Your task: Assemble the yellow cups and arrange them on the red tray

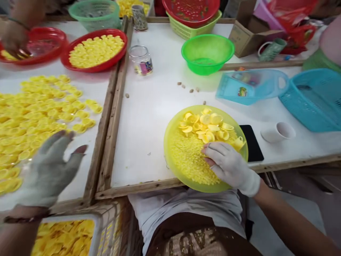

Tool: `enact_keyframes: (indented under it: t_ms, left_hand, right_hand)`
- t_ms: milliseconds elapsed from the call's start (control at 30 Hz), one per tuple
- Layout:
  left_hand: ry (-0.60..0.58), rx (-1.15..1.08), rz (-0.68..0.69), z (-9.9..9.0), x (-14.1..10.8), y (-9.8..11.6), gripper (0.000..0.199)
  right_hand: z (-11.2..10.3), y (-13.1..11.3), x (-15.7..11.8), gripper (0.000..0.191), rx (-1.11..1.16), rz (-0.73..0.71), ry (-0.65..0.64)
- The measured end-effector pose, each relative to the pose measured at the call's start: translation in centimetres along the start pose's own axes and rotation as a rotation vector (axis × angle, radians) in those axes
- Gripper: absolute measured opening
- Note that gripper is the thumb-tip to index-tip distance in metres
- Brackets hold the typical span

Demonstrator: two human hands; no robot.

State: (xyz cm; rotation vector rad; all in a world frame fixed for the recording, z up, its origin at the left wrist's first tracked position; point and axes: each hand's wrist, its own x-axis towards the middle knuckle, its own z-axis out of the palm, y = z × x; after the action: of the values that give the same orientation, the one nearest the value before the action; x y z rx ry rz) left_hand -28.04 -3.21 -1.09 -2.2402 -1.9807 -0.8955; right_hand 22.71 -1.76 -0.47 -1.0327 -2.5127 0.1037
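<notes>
My left hand, in a pale glove with bare fingertips, hovers over the right edge of a spread of small yellow cup-shaped plastic pieces. Its fingers are stretched out, thumb apart, holding nothing. In front of my body, a yellow basin overhangs the table edge a little. Tiny yellow pieces fill its near part, and larger yellow cup-shaped pieces lie heaped at its far side. My right hand, gloved likewise, rests over the basin with fingers curled together at the tiny pieces; whatever is between the fingertips is hidden.
A wooden strip divides the white tables. Beyond stand a red tray of yellow pieces, a glass jar and a green basin. At right are a phone, a white cup and a blue basket. Another person's hand works upper left.
</notes>
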Motion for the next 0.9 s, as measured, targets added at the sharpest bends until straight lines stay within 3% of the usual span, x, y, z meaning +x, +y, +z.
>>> enact_keyframes:
  t_ms: [133,167,233,300,400,500,633,733,833,900]
  left_hand:
    - [-0.050,-0.083,0.327,6.0,6.3,13.9,0.030]
    - [-0.120,-0.077,0.404,7.4,7.6,16.6,0.027]
    - [-0.207,-0.027,0.455,9.9,9.9,20.7,0.023]
    - [-0.231,0.045,0.414,11.7,11.5,23.2,0.018]
    - [-0.273,0.154,0.360,12.7,12.7,24.8,0.016]
    - [-0.283,0.198,0.402,11.7,12.1,25.0,0.014]
    - [-0.295,0.028,0.439,9.2,8.6,25.0,0.008]
    - [-0.347,-0.074,0.412,9.0,5.7,25.0,0.008]
    - [-0.273,-0.137,0.351,10.2,4.0,24.9,0.028]
    - [-0.230,-0.176,0.322,10.9,3.7,24.9,0.028]
  right_hand:
    - [0.4,-1.3,0.5,0.020,-0.081,0.010,-0.138]
    - [0.5,-1.5,0.5,0.018,-0.083,0.004,-0.171]
    - [0.6,-1.8,0.5,0.013,-0.066,-0.013,-0.225]
    - [0.5,-1.7,0.6,0.012,-0.037,-0.013,-0.245]
    - [0.0,-1.2,1.0,0.012,0.017,0.023,-0.211]
    - [-0.3,-1.1,1.6,0.017,0.018,0.025,-0.202]
    - [0.1,-1.4,1.7,0.026,-0.041,-0.031,-0.306]
    - [0.6,-1.4,1.6,0.030,0.012,-0.017,-0.378]
    - [0.6,-0.7,1.7,0.033,0.265,0.087,-0.345]
    - [0.4,-0.2,2.1,0.035,0.589,0.242,-0.237]
